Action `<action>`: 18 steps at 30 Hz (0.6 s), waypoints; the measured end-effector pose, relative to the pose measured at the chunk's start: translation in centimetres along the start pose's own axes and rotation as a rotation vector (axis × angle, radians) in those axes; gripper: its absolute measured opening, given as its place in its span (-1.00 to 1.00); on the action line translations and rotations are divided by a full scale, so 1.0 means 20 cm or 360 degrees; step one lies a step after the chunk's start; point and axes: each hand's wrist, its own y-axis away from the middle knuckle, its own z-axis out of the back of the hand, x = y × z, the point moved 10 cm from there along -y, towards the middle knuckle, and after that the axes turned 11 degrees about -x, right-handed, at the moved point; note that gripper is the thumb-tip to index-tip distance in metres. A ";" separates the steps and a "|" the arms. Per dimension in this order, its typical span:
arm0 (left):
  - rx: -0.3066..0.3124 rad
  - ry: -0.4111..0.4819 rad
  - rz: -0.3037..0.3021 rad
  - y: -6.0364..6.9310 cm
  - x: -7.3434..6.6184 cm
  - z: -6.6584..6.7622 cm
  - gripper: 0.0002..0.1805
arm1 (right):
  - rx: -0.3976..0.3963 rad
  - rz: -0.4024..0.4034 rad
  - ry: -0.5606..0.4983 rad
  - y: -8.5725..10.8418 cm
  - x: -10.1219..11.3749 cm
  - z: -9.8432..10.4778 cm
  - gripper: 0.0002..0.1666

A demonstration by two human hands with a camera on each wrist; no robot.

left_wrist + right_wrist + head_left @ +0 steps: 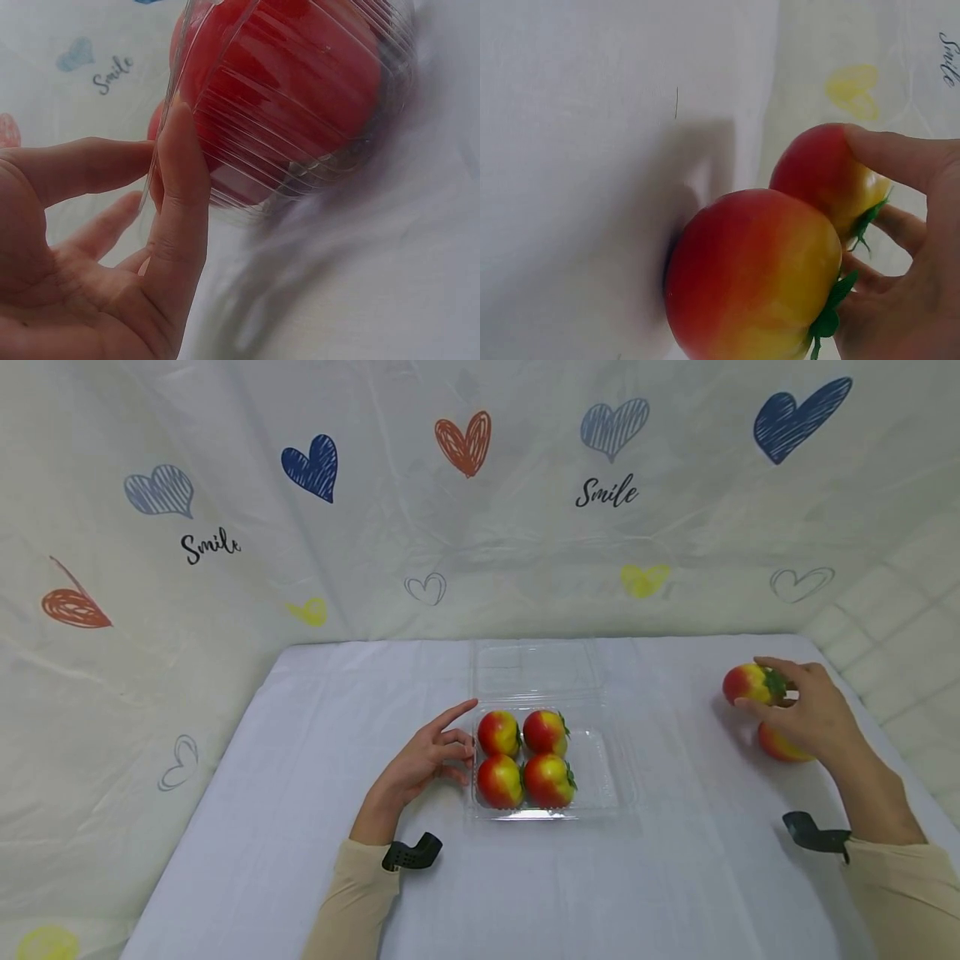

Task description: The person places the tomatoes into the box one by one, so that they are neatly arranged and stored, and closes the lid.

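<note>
At the table's right side my right hand (813, 710) grips a red-and-yellow fruit (746, 683) with a green leafy top, thumb and fingers on either side. A second such fruit (780, 745) lies on the cloth below that hand, partly hidden by it; the right wrist view shows this nearer fruit (754, 277) in front of the held one (817, 176). My left hand (420, 764) pinches the left rim of a clear plastic container (596, 768), its rim (169, 97) between thumb and finger. Several similar fruits (498, 781) sit in the container's left and middle part.
The container's clear lid (536, 668) lies folded back behind it. White cloth (675, 860) covers the table. A pale curtain (525, 527) printed with hearts hangs along the back and left edges. Each wrist wears a black device, one on the left (412, 852).
</note>
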 end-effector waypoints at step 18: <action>-0.0002 0.0007 0.0024 0.01 0.00 0.00 -0.23 | -0.0042 -0.0038 -0.0188 0.07 0.13 0.01 0.03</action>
